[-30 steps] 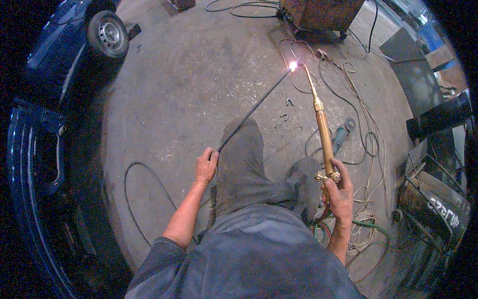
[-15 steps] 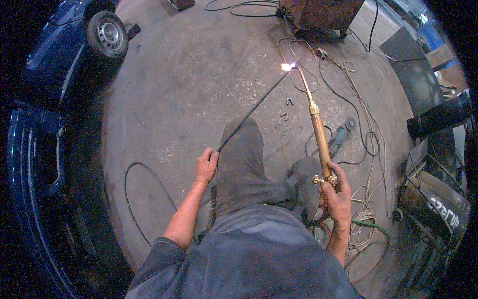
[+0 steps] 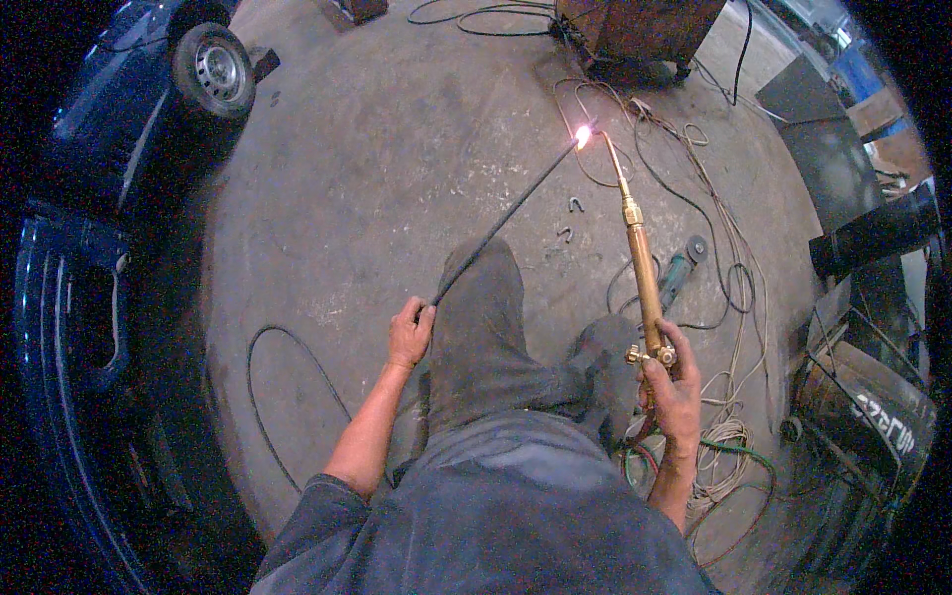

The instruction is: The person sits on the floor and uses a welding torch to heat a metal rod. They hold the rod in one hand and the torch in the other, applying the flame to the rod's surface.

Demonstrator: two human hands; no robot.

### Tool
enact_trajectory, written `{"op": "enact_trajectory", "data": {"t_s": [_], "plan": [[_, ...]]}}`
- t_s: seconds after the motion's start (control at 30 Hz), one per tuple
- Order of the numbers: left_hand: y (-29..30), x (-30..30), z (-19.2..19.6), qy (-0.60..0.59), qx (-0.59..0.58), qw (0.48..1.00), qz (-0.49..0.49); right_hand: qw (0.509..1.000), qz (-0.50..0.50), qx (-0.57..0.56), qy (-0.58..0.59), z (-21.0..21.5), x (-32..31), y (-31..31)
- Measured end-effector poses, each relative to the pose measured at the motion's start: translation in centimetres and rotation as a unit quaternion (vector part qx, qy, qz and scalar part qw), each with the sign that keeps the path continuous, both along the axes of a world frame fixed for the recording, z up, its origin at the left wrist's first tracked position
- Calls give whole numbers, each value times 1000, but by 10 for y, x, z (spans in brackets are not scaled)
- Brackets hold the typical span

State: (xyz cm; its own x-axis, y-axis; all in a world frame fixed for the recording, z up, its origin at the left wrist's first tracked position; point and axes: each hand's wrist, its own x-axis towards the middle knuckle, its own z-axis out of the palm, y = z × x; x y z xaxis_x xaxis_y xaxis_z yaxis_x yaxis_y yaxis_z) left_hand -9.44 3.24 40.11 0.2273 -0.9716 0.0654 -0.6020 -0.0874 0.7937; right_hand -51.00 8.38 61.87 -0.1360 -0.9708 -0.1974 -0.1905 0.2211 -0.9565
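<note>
My left hand (image 3: 410, 332) grips the near end of a long thin dark metal rod (image 3: 506, 223) that runs up and to the right. My right hand (image 3: 674, 382) holds the valve end of a brass gas torch (image 3: 643, 268), which points away from me. The torch's bent tip meets the far end of the rod, where a bright flame glows (image 3: 583, 135) above the concrete floor (image 3: 397, 169). My grey trouser legs lie between the two hands.
A dark blue car with a wheel (image 3: 213, 69) and a loose blue body panel (image 3: 69, 327) stand at the left. Tangled cables and hoses (image 3: 724, 288), an angle grinder (image 3: 684, 268), small metal hooks (image 3: 573, 206), a rusty machine (image 3: 635, 30) and metal parts crowd the right.
The glowing rod tip and the torch tip shifted slightly left together, then held. Both hands keep their grips.
</note>
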Motion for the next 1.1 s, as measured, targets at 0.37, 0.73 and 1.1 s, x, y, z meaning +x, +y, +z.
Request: {"op": "enact_trajectory", "data": {"t_s": [0.37,0.73,1.1], "plan": [[-3,-3,7,10,-13,1000,-5,1000,10,29,0,6,-4,1],[-2,0,3,0,38,999,-1,1000,8,4,-3,6,1,-1],[1,-4,9,15,-23,1000,-6,1000,15,-17,12,1,-2,1]]}}
